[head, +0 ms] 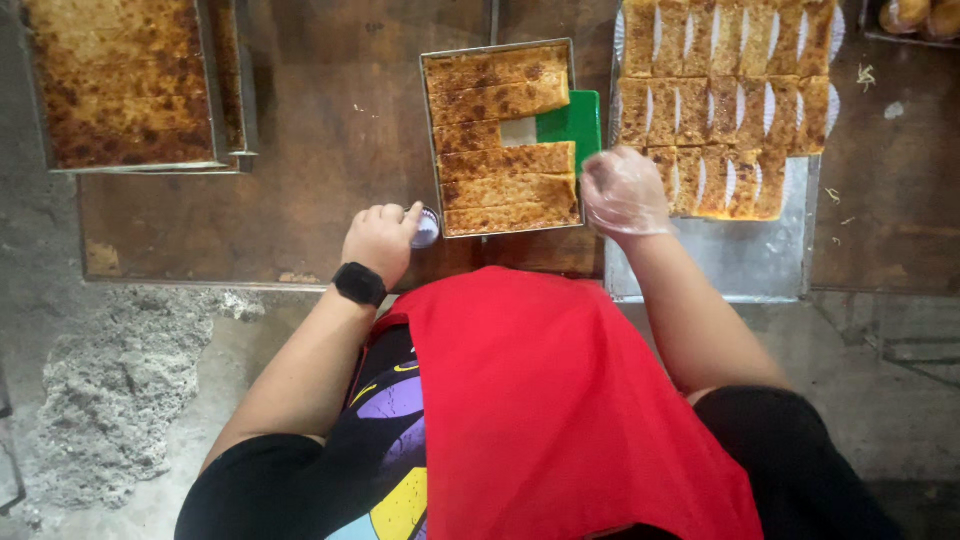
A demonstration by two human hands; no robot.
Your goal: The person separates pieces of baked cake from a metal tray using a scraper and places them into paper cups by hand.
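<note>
The left hand (380, 238) pinches a stack of paper cups (426, 228) beside the cake pan (497, 48), keeping them ready. The gloved right hand (622, 190) is closed in a fist by the green scraper (572, 122); whether it grips it cannot be told. Cut pieces (722, 100) fill the tray (740, 262) alongside.

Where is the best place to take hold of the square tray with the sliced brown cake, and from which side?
Probably grip the square tray by its raised metal rim on the left side: that edge is bare, while the gloved right hand and green scraper crowd the right edge.
</note>
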